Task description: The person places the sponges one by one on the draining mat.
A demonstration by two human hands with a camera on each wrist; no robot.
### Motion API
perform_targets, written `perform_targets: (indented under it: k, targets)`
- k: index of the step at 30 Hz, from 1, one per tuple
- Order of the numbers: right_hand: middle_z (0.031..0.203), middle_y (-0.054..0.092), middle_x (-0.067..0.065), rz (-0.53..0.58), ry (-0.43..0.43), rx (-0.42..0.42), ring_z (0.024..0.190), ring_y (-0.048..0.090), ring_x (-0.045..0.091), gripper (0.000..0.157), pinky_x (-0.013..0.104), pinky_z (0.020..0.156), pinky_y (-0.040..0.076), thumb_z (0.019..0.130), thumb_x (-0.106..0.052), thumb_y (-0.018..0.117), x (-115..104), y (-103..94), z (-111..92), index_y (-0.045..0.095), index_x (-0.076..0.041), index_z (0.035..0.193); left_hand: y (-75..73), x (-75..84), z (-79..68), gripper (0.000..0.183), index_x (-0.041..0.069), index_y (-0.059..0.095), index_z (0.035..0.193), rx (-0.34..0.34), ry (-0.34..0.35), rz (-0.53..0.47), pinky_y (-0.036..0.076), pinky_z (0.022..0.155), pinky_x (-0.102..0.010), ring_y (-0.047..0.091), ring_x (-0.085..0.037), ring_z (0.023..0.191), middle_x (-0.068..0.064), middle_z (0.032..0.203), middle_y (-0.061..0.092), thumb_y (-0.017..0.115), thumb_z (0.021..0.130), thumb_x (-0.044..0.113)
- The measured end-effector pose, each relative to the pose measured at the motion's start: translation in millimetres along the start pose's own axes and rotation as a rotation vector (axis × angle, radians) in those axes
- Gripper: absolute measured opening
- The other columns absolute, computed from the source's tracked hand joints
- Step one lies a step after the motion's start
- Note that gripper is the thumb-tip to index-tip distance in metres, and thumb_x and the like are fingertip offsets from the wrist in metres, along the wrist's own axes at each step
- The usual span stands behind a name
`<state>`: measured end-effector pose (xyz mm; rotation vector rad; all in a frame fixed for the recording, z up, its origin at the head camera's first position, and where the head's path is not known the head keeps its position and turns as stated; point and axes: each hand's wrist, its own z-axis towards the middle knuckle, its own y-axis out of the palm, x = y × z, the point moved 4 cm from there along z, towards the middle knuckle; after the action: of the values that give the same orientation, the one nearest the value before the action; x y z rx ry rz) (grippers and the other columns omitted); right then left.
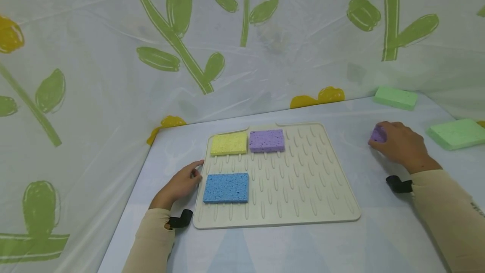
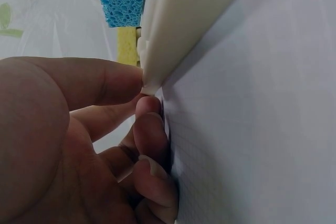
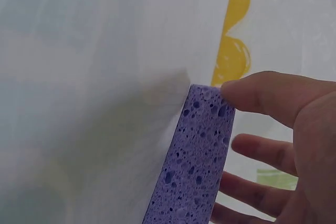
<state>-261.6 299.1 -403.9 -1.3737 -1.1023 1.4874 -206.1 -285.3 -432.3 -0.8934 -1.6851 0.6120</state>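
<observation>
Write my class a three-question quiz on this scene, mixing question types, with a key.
1. Multiple choice: The held sponge in the right-hand fingers is: A) green; B) blue; C) purple.
2. Count: How many sponges lie on the cream tray?
3. True or false: The green sponges lie on the tray.

Key:
1. C.
2. Three: a yellow sponge, a purple sponge and a blue sponge.
3. False: both green sponges lie off it.
</observation>
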Motion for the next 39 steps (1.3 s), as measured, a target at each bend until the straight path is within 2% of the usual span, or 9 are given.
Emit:
perform_targets:
  k: [3,8,22,33,39]
  targets:
    - [0.122,0.048,0.043,0.004,0.017,-0.028,0.107,0.05,0.057,0.063,0.072,0.081,0.044,0.091,-0.03,0.067,2.2,0.2,0.6,0.045,0.013,0.132,0.0,-0.3,-0.5,0.056,0.013,0.038,0.154,0.001,0.001,-0.001,0.041,0.071,-0.031,0.051,-0.019,0.088,-0.009,0.106,0.056,0.052,0.1,0.015]
    - [0.124,0.045,0.044,-0.001,0.026,-0.062,0.109,0.047,0.059,0.063,0.073,0.081,0.044,0.091,-0.028,0.067,2.7,1.5,0.8,0.044,0.012,0.133,-0.6,-0.2,-0.4,0.055,0.012,0.039,0.154,0.001,0.007,0.001,0.041,0.071,-0.031,0.051,-0.019,0.088,-0.009,0.105,0.056,0.052,0.101,0.016]
    - [0.128,0.038,0.045,-0.022,0.043,-0.06,0.113,0.039,0.067,0.062,0.077,0.08,0.041,0.088,-0.02,0.066,-3.1,2.3,-1.9,0.042,0.01,0.136,-0.8,0.0,0.5,0.055,0.012,0.038,0.154,0.001,0.01,0.023,0.042,0.071,-0.032,0.052,-0.019,0.087,-0.009,0.107,0.057,0.052,0.1,0.017]
    - [0.131,0.034,0.044,-0.016,0.061,-0.1,0.114,0.04,0.065,0.069,0.076,0.084,0.038,0.088,-0.026,0.066,-6.6,4.4,-4.1,0.037,0.008,0.142,0.1,0.6,0.8,0.055,0.012,0.039,0.154,0.0,0.016,0.028,0.042,0.07,-0.031,0.051,-0.02,0.086,-0.009,0.106,0.057,0.052,0.1,0.015]
    - [0.122,0.045,0.046,-0.041,0.041,-0.103,0.106,0.047,0.063,0.073,0.073,0.079,0.043,0.087,-0.031,0.069,-6.4,5.8,-2.5,0.038,0.006,0.142,-0.7,2.1,-0.6,0.055,0.011,0.038,0.154,0.0,0.017,0.033,0.042,0.071,-0.032,0.051,-0.02,0.087,-0.01,0.106,0.057,0.051,0.1,0.016]
